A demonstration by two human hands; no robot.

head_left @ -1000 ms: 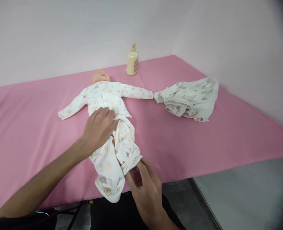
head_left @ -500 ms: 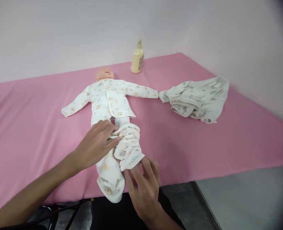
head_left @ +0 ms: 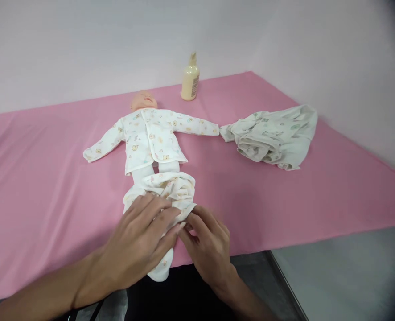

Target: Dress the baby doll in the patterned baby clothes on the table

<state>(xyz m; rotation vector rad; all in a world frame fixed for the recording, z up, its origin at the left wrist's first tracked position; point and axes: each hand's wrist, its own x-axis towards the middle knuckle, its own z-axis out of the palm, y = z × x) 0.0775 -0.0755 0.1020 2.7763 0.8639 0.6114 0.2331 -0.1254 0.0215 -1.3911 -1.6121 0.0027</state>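
A baby doll (head_left: 144, 100) lies on its back, its head toward the wall, dressed in a white patterned jacket (head_left: 154, 138). White patterned baby pants (head_left: 174, 185) are bunched around its legs below the thighs. One footed end of the pants hangs toward the table's front edge. My left hand (head_left: 142, 238) lies over the pants, thumb and fingers closed on the cuff of the bunched leg. On the other side of that cuff, my right hand (head_left: 206, 243) pinches its edge, with some fingertips hidden at the opening.
A cream pump bottle (head_left: 190, 80) stands near the wall, beyond the doll. To the right lies a crumpled white patterned cloth (head_left: 274, 138), touching the doll's sleeve end. A pink sheet (head_left: 43, 191) covers the table, whose front edge is close to my body.
My left hand has moved down and right from the top of the bunched leg to its cuff. My right hand has risen slightly and now meets it there.
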